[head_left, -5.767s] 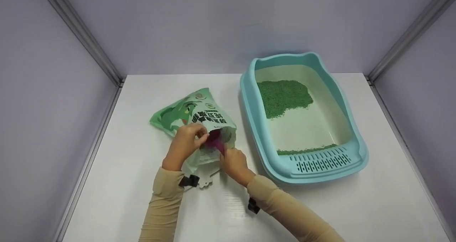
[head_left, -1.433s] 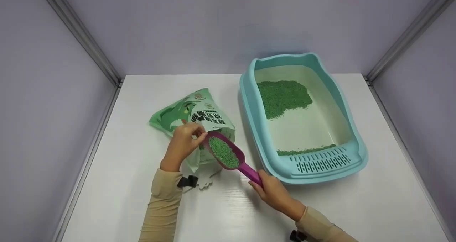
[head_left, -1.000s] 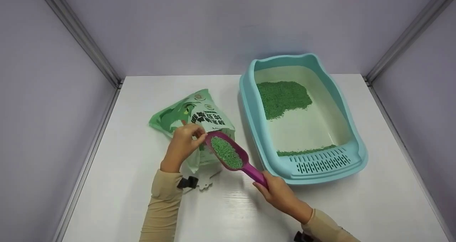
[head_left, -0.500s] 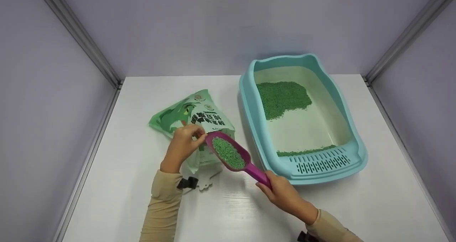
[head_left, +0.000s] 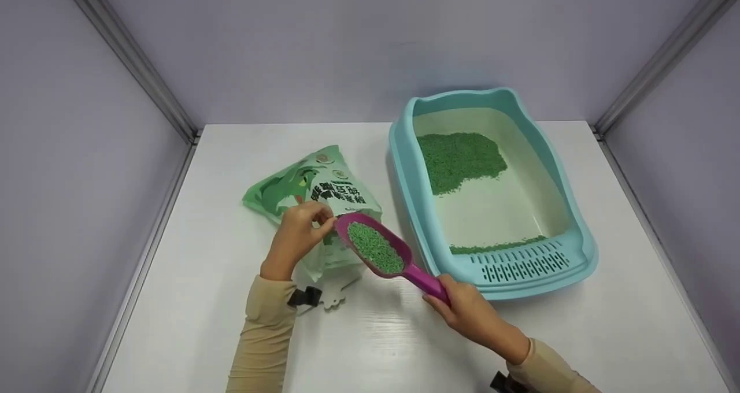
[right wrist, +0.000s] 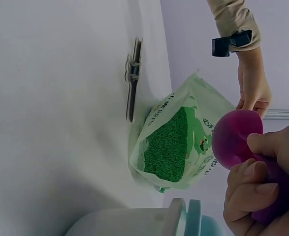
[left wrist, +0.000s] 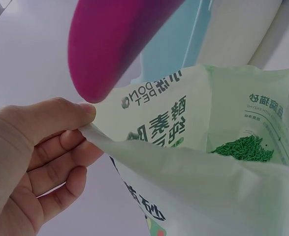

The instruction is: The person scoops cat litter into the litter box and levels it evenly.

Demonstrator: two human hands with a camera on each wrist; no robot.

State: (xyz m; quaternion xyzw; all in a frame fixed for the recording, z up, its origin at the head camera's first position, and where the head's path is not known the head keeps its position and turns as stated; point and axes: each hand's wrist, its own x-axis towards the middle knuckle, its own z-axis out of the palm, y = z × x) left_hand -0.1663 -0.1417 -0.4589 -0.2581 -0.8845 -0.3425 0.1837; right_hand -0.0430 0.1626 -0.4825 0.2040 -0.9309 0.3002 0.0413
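My right hand [head_left: 468, 315] grips the handle of a magenta scoop [head_left: 423, 281] heaped with green litter pellets [head_left: 376, 248]. The scoop is outside the bag, its front end overlapping the bag's mouth in the head view. With thumb and fingertips my left hand [head_left: 296, 234] pinches the rim of the green and white cat litter bag [head_left: 335, 185], which lies on its side. In the left wrist view the mouth gapes and pellets [left wrist: 245, 149] show inside. The scoop's tip [left wrist: 97, 64] hangs above my left thumb there.
Right of the bag stands a blue litter box [head_left: 411, 191] with a pale inside. Green pellets [head_left: 459, 159] form a patch at its far left, with a thin line along the front. A bag clip [right wrist: 133, 81] lies on the white table [head_left: 191, 254] in front of the bag.
My right hand has drawn the scoop, now full of pellets, out of the bag, then shifted slowly right and nearer. My left hand has kept its pinch on the bag's rim.
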